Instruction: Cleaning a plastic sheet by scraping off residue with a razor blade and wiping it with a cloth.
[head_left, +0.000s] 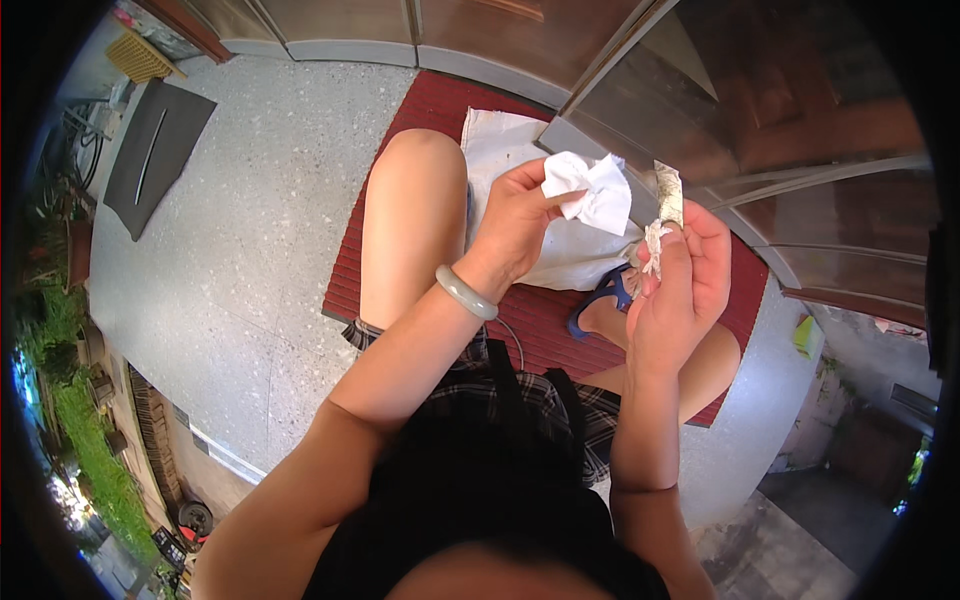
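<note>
My left hand (517, 217), with a pale bangle (466, 292) on its wrist, grips a crumpled white cloth or tissue piece (600, 196) between thumb and fingers. To its right, my right hand (679, 277) pinches a bunched, frayed off-white strip (654, 247) and a flat strip (669, 191) with dark marks that stands up from the fingers. The two hands are apart. Beneath them a white sheet or sack (559, 255) lies over a ribbed red mat (540, 330), between my bent legs. What the strips are made of I cannot tell.
Glass-panelled doors (495, 37) with metal frames border the mat at the front and right. On the speckled floor (247, 187) at left lies a dark grey mat (161, 142) with a thin rod on it. A yellow-green object (806, 335) stands at the right edge. Plants are at far left.
</note>
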